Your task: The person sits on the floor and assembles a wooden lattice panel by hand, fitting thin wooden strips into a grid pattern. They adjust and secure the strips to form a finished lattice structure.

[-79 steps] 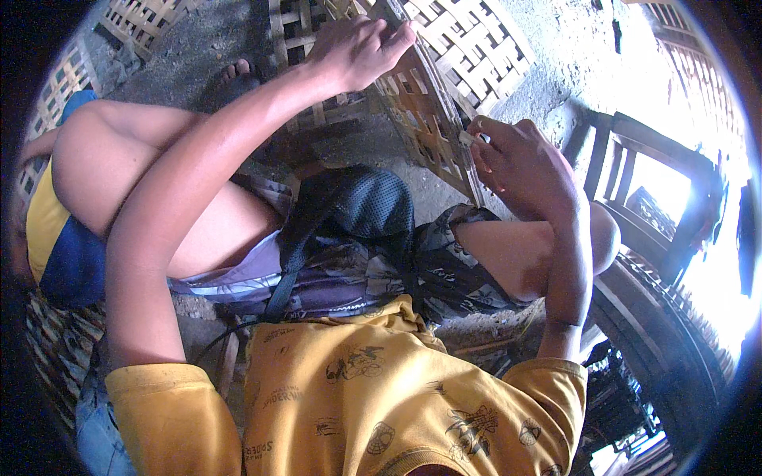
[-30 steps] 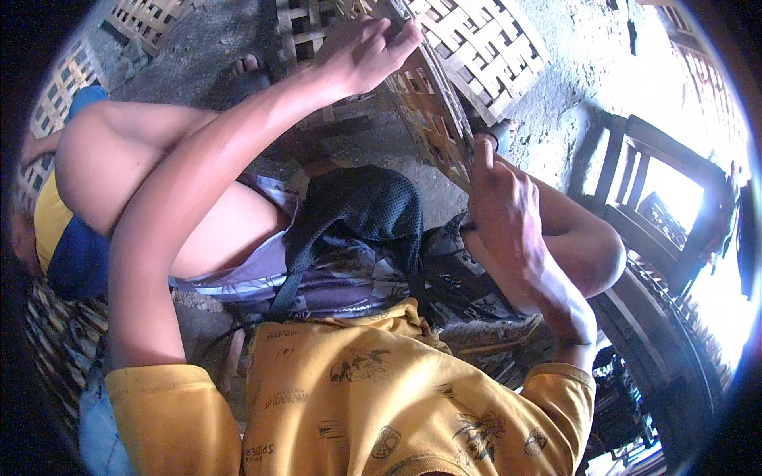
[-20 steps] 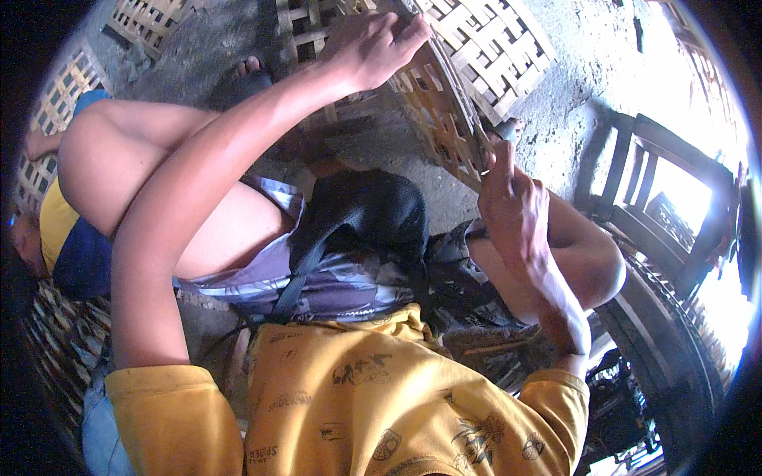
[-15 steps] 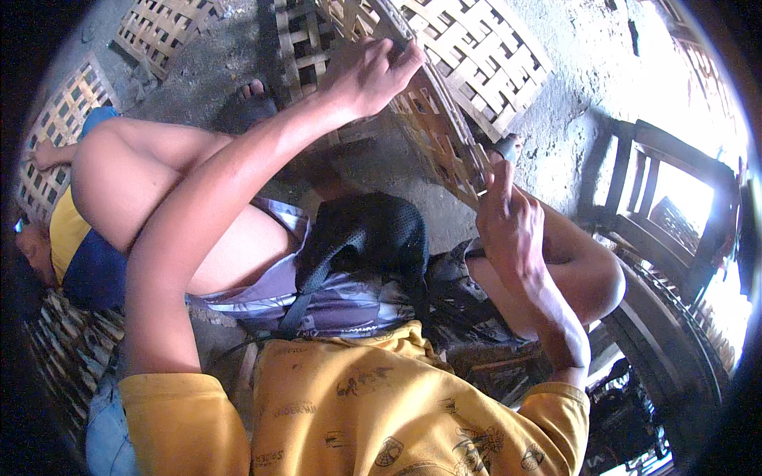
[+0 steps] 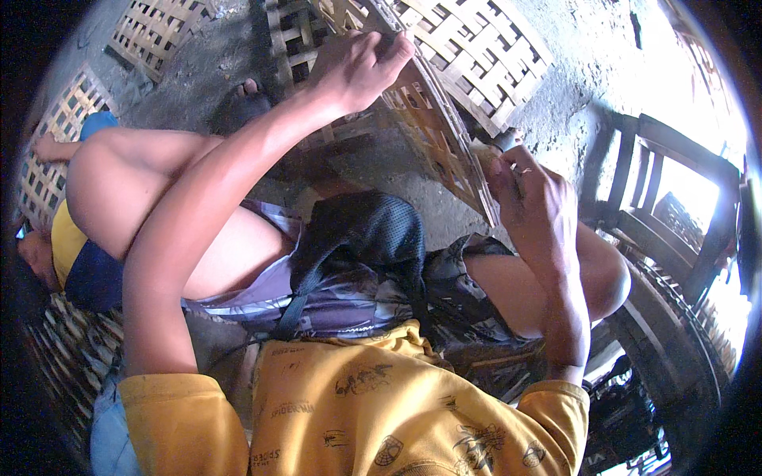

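You have a woven bamboo panel standing on edge between your knees, tilted away from you, and both hands are on it. Your left hand is closed over its upper edge, fingers curled around the rim, steadying it. Your right hand is at the lower near edge, fingers pinched shut on what looks like a thin strip at the rim; the pinch itself is small and partly hidden, so I can't say exactly how the strip runs there.

As to progress: the lattice of the panel looks woven across the whole face that shows, with open square gaps in an even pattern. So the body of the weave seems done, and you appear to be working on the edge, near the corner by your right hand. How much of the rim is already finished I can't tell, since the panel is seen nearly edge-on and its far side is hidden.

More woven panels lie around you: a larger one flat on the ground just behind the one you hold, others at upper left. A dark mesh bag rests in your lap. A wooden chair stands to your right. Another person sits low at your left.
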